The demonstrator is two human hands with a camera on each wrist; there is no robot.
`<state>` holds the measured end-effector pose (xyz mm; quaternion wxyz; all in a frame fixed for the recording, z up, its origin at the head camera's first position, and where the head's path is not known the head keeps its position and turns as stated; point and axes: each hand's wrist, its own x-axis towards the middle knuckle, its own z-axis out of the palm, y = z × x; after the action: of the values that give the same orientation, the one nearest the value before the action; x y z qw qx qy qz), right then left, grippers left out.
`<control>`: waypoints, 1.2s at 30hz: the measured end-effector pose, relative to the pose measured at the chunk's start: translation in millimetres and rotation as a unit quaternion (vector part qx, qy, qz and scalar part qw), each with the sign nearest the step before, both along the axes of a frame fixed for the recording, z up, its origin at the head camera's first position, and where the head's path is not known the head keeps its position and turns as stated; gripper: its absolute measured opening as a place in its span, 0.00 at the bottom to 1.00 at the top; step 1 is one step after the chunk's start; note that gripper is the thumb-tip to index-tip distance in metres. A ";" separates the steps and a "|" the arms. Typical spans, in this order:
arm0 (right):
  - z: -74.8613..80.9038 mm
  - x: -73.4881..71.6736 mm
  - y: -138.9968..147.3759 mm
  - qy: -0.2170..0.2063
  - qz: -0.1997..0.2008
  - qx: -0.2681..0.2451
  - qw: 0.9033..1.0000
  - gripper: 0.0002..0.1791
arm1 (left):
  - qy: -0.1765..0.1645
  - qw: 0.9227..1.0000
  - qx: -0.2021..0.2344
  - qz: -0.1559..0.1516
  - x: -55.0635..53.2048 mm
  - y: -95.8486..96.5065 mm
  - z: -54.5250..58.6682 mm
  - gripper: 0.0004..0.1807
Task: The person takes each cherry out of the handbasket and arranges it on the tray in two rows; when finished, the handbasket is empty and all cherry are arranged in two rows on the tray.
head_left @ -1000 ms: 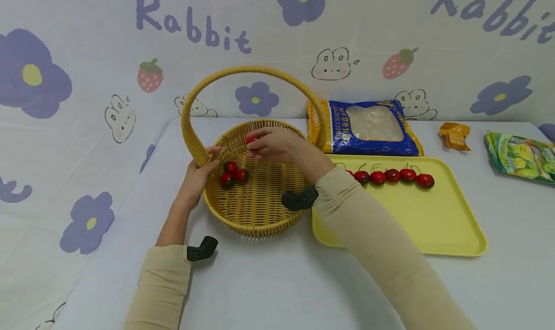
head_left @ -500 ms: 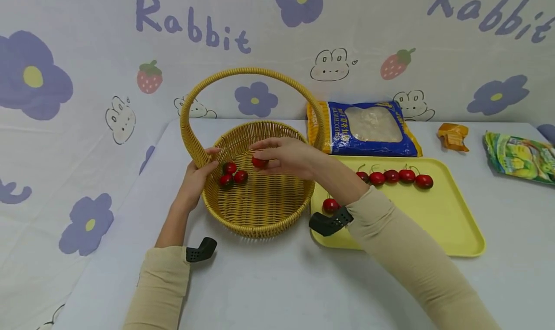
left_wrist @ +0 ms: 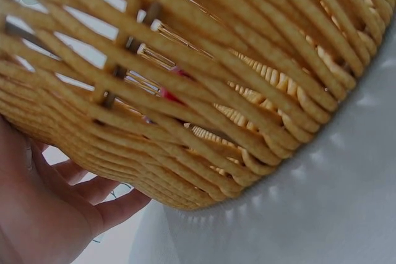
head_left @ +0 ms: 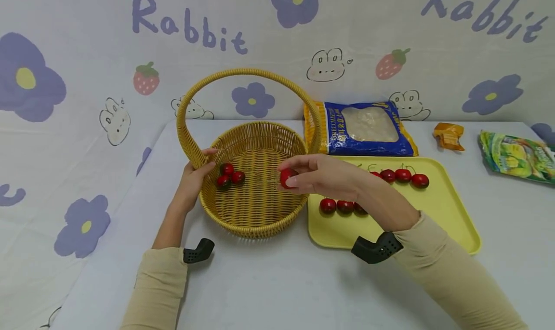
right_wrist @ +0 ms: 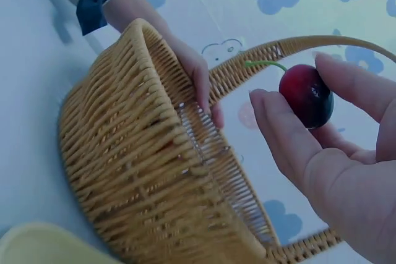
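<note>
My left hand [head_left: 193, 183] grips the yellow wicker basket [head_left: 256, 230] at its left side, by the foot of the handle; in the left wrist view its fingers [left_wrist: 127, 207] lie against the weave. Between thumb and fingers my right hand [head_left: 331, 176] pinches a dark red cherry [head_left: 287, 178] above the basket's right part. A green stem shows on this cherry [right_wrist: 307, 96] in the right wrist view. Three cherries [head_left: 230, 176] lie together at the left inside the basket. On the yellow tray [head_left: 416, 224] several more cherries [head_left: 403, 176] lie in two rows, partly hidden by my right hand and forearm.
A blue and yellow pasta bag [head_left: 364, 127] lies behind the tray. Farther right are a small orange packet [head_left: 448, 136] and a green pouch [head_left: 516, 156]. The basket's tall handle [head_left: 249, 72] arches over its opening. A patterned cloth [head_left: 260, 26] hangs behind the table.
My right hand has moved right and toward me with the cherry, from the basket's far left to its right side. My left hand keeps its grip, and the three cherries stay put.
</note>
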<state>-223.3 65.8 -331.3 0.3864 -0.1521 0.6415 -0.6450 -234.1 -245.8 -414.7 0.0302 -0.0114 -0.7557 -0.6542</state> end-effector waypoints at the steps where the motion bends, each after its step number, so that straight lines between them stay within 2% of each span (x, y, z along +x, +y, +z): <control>1: -0.8 2.9 5.3 0.019 0.006 0.013 1.000 0.22 | -0.001 1.000 0.000 0.000 0.0 0.1 -0.1 0.21; 5: -0.6 18.6 23.2 0.081 0.014 0.078 0.994 0.24 | -0.001 1.000 0.004 0.001 -0.9 -0.3 -0.8 0.21; 11: -1.2 33.7 38.9 0.112 0.000 0.086 0.990 0.25 | 0.000 1.000 0.007 0.001 -1.1 -1.6 -0.4 0.21; 14: -4.1 37.0 46.0 0.133 -0.004 0.124 0.983 0.26 | -0.004 1.000 0.006 0.002 -0.3 -1.5 -0.2 0.21; 18: -10.3 39.9 55.8 0.148 -0.013 0.158 0.976 0.27 | -0.005 1.000 0.006 -0.001 -0.1 -0.2 -0.3 0.21; 23: -20.6 43.2 69.5 0.157 -0.040 0.167 0.973 0.26 | -0.003 1.000 0.006 -0.003 -0.6 1.2 -0.7 0.20; 31: -29.2 44.6 101.2 0.190 -0.076 0.214 0.955 0.29 | 0.000 1.000 0.008 -0.002 -1.0 0.8 -1.0 0.20; 36: -34.5 39.5 122.1 0.158 -0.076 0.224 0.959 0.30 | 0.000 1.000 0.009 -0.007 -0.7 0.3 -1.8 0.21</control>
<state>-183.8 187.8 -365.8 0.2542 -0.1120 0.8321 -0.4801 -234.7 -245.6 -416.5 0.0257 -0.0163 -0.7497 -0.6611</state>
